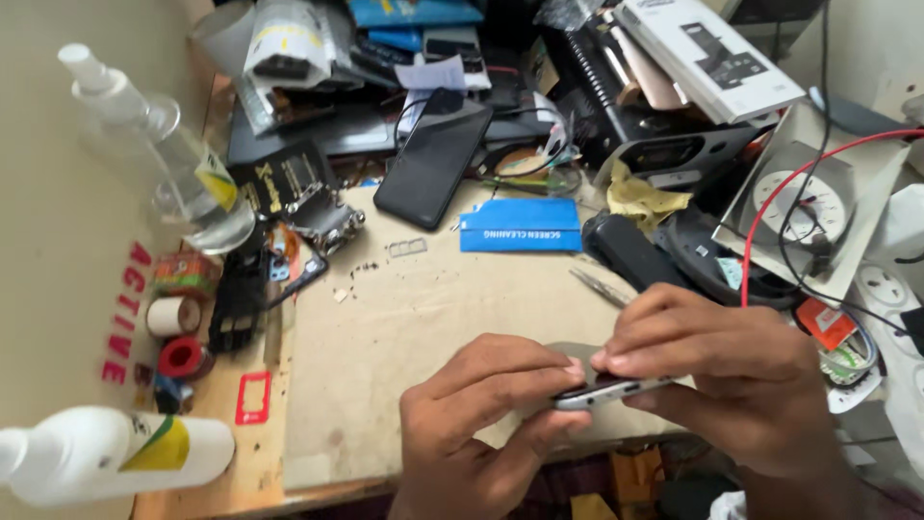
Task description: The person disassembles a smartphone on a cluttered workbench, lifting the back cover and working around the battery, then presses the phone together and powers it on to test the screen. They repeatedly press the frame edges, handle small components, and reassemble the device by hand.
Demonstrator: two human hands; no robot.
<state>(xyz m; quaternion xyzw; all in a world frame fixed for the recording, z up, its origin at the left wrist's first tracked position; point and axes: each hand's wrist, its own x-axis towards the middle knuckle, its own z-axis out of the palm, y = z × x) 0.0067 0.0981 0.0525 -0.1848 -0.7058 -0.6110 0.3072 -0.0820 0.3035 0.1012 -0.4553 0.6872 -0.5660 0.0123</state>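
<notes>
Both hands are gripping a slim silver phone [602, 391] edge-on, low over the near edge of the worn beige work mat [423, 318]. The left hand [472, 424] is pinching its near end between thumb and fingertips, while the right hand [731, 380] is clamping the other end, fingers pressing along the top edge. Just beyond the right hand, tweezers [597, 286] are lying on the mat. Farther back, a black phone [433, 159] is leaning against the clutter, beside a blue cleaning packet [521, 226]. Off to the left, a clear spray bottle [159, 144] is standing, and a white bottle [115, 453] is lying on its side.
</notes>
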